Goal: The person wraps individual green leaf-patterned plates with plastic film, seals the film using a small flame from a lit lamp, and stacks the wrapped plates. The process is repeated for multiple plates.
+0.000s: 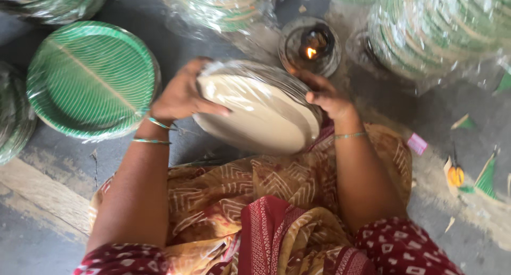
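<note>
**Sealing a plate stack at the flame**

Both hands are gripping a wrapped stack of plates (255, 112), pale undersides up, tilted over the lap, far edge just beside the lamp (310, 47). Left hand (181, 94) is lying over the stack's left rim, fingers (213, 107) spread and pressing on the top plate. Right hand (326, 96) is clenching the right rim, nearest the flame.

Step, as I read it: closing the clear film around the stack by heat. Next move is calling for a steady turn of the rim near the flame, film edge only, fingers kept off the hot side; too close and film or paper could scorch.

Packages:
- Left, on the floor (64, 227): a round green pack (91, 78), striped, film-wrapped, lying flat.
- Top centre: another wrapped green pack (223, 6), glossy, partly cut off.
- Top right: a bigger wrapped pack (442, 30), lying on its side.
- Right: a small pink tag (417, 143) and green paper scraps (485, 179) lying on the floor.
</note>
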